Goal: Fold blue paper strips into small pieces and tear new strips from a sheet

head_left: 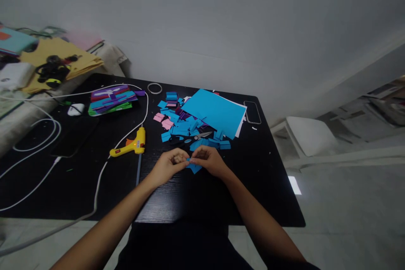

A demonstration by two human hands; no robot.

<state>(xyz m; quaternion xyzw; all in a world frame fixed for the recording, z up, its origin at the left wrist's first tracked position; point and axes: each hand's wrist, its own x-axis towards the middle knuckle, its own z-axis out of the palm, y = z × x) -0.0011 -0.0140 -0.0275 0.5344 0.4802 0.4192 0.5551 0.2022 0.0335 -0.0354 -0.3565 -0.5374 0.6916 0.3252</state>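
Note:
Both hands meet over the black table (171, 206) near its front middle. My left hand (169, 164) is closed, with thumb and fingertips pinching the left edge of a small blue paper piece (194, 168). From the right, my right hand (209, 159) pinches the same piece between thumb and fingers. Its lower corner hangs below the fingertips. Just beyond the hands lie scissors (202, 136) among several loose blue paper pieces (182, 127). Pink pieces (167, 124) are at the left of that pile, and a large blue sheet (217, 112) lies behind it.
A yellow glue gun (129, 147) with a white cable lies to the left. Farther left are a dark phone (75, 137), a white case (76, 109) and stacked coloured papers (110, 100). A ring (155, 88) and a phone-shaped frame (252, 112) lie toward the back.

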